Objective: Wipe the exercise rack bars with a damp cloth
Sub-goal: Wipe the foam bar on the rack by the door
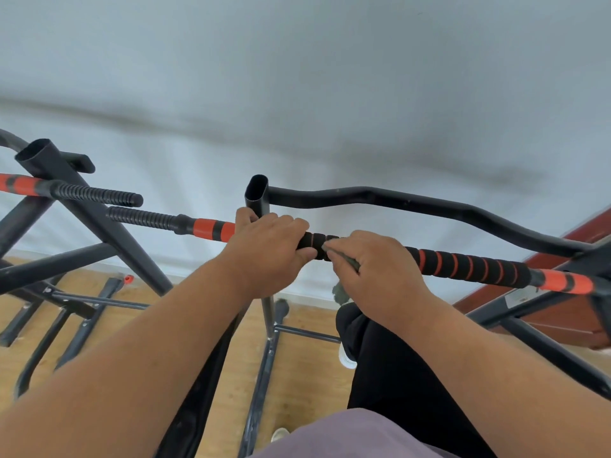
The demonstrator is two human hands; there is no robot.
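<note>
Both forearms are stretched to the padded bar (463, 264); it is gripped by the left hand (267, 256), while the cloth (344, 259) is held around it by the right hand (377, 269). Most bars are judged unwiped.

Wood-plank floor (307, 368), light tan. Black metal base rails of the exercise rack (264, 361) rest on it, several running side by side at left (39, 352). 1 white shoe (346, 358) planted on the boards beside the centre rail.
</note>
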